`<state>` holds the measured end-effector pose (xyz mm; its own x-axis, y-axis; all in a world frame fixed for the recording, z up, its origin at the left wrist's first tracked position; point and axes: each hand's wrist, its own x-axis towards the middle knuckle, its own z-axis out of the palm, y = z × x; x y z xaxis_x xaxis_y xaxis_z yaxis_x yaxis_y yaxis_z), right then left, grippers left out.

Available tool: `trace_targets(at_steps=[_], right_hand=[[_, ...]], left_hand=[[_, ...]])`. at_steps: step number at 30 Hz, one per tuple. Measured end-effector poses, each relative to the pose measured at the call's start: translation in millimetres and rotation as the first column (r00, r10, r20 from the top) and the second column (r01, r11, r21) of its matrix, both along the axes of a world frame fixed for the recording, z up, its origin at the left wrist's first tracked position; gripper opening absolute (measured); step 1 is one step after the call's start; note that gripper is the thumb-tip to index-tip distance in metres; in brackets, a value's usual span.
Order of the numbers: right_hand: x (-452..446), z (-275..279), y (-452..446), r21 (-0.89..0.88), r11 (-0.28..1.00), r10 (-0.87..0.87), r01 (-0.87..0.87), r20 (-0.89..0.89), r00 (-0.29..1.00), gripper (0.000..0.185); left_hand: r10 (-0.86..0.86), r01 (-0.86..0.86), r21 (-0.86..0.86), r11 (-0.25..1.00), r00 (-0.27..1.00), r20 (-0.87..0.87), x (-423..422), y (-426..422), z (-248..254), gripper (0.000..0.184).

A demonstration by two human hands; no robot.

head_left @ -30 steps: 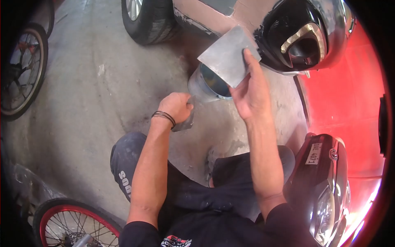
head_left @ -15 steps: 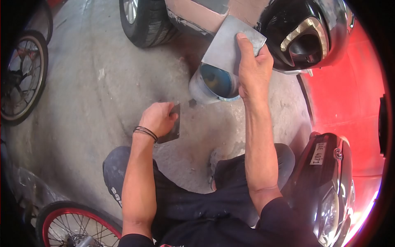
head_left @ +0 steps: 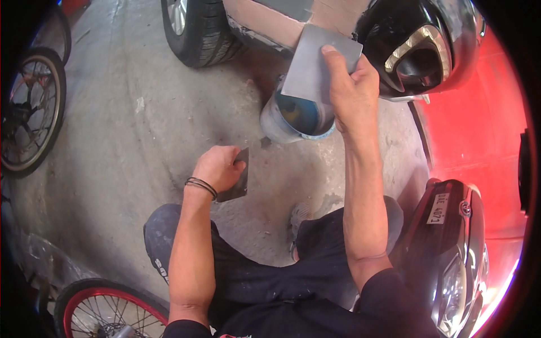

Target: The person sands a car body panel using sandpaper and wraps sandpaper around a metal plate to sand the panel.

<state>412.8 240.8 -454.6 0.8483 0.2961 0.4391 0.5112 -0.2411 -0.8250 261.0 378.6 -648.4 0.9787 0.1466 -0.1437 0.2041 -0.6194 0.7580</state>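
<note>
My right hand (head_left: 356, 90) is closed on a flat grey rectangular sheet (head_left: 313, 65), its thumb lying on the top face. That sheet hangs over part of a blue-lined bucket (head_left: 296, 118) and overlaps the lower edge of a car body panel with pinkish and grey patches (head_left: 270, 25). Whether it touches the panel, I cannot tell. Lower and to the left, my left hand (head_left: 217, 169) is closed round a thin dark flat sheet (head_left: 239, 177), which sticks out on its right side, above the concrete floor.
A car tyre (head_left: 205, 36) stands behind the bucket. At the upper right is a black bumper part (head_left: 411, 50). A dark car part with a number plate (head_left: 438, 208) lies at the right by a red surface (head_left: 473, 135). Spoked wheels (head_left: 34, 112) stand at the left.
My right hand and the grey sheet have shifted slightly, and the sheet has turned a little more upright. My left hand sits slightly lower in view, still holding the dark sheet.
</note>
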Motion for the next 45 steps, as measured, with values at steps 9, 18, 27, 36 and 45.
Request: trace_targets(at_steps=[9, 18, 27, 36, 45], right_hand=[[-12.6, -13.0, 16.7, 0.513, 0.858, 0.282, 0.01, -0.488, 0.826, 0.022], [-30.7, 13.6, -9.1, 0.102, 0.993, 0.079, -0.059, -0.201, 0.976, 0.03], [7.7, 16.1, -14.2, -0.054, 0.998, 0.035, -0.042, -0.127, 0.991, 0.032], [-1.8, -24.1, 9.1, 0.082, 0.996, -0.036, 0.033, 0.032, 0.999, 0.028], [-7.7, -32.0, 13.0, 0.202, 0.975, -0.101, 0.097, 0.012, 0.995, 0.027]], left_hand=[[-0.066, 0.072, 0.083, 0.994, 0.996, -0.064, 0.7, 0.8, 5.1, 0.027], [-0.2, 0.201, 0.06, 0.978, 0.979, -0.032, 38.1, -24.0, -16.0, 0.034], [-0.22, 0.221, 0.01, 0.975, 0.975, -0.034, 62.6, -40.5, -26.5, 0.038], [-0.196, 0.196, 0.026, 0.98, 0.981, -0.01, 51.1, -32.9, -15.8, 0.034], [-0.169, 0.173, 0.047, 0.984, 0.982, -0.08, 38.7, -21.8, -6.2, 0.031]])
